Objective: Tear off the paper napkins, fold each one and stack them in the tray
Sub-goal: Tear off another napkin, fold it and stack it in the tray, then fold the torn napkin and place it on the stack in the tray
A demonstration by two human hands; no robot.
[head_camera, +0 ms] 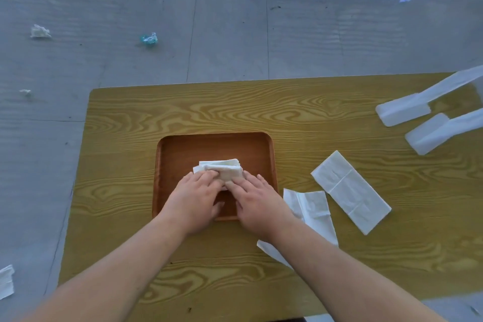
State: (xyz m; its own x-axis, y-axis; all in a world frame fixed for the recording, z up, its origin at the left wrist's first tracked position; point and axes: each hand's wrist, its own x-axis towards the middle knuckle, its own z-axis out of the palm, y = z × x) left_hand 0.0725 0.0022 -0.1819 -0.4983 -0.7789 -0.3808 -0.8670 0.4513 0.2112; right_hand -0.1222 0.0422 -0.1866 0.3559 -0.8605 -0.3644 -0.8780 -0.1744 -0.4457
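**Both hands pressing on the folded stack in the tray**

Left hand (194,197) and right hand (257,200) side by side over the near half of the wooden tray (183,144), palms down. Fingers of both laid flat and close together on the near edge of the folded napkins (222,168), pressing rather than pinching; thumbs tucked underneath, grip there impossible to tell. Stack of folded napkins resting inside the tray, roughly at its centre, layered edges showing on the far side.

Tray sitting on the yellow wood-grain table (130,125), near its middle. Right of the tray, an unfolded napkin (350,191) lying flat with crease lines, and a second loose napkin (313,209) partly under the right forearm. Far right, two long paper strips (407,110) running off the table edge. On the grey floor to the far left, crumpled scraps (40,32).
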